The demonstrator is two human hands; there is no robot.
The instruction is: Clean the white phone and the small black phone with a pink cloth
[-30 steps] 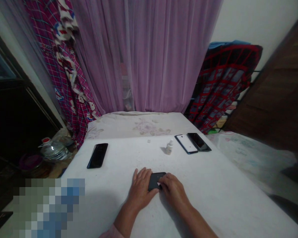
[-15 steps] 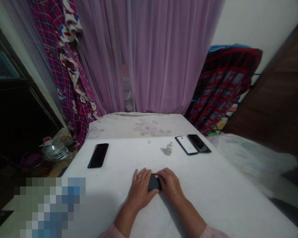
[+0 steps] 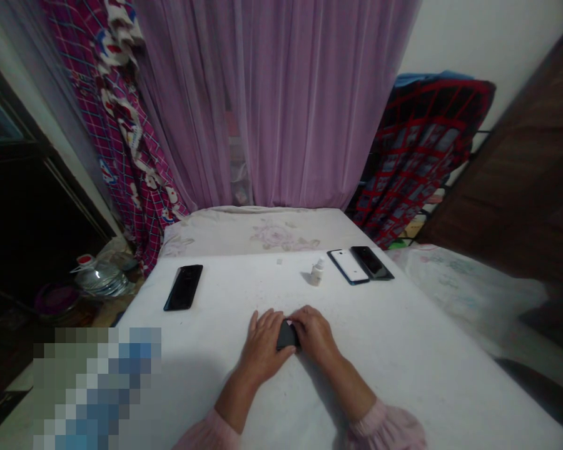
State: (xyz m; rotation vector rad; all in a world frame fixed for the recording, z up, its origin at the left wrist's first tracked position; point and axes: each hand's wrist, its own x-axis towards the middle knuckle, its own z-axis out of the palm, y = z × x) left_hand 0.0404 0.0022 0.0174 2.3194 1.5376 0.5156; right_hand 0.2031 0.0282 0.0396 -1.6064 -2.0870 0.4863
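Note:
A dark phone (image 3: 288, 337) lies flat on the white-covered table, partly hidden between my two hands. My left hand (image 3: 263, 344) grips it from the left, fingers along the left side and thumb at the near edge. Over the phone's right side, my right hand (image 3: 315, 334) is closed, its fingertips pressed together near the far edge. A small pale patch shows by those fingertips; I cannot make out what it is. Beyond the hands stands a small white bottle (image 3: 317, 272) with a pale cap.
To the left lies a black phone (image 3: 184, 287). At the back right are a phone with a white face (image 3: 349, 265) and another dark phone (image 3: 371, 262). A tiny clear piece (image 3: 279, 261) sits near the far edge. Purple curtains (image 3: 300, 112) hang behind the table.
The whole view has shifted slightly, so everything sits a little higher in the picture. Both hands stay at the phone, with barely any change in their grip.

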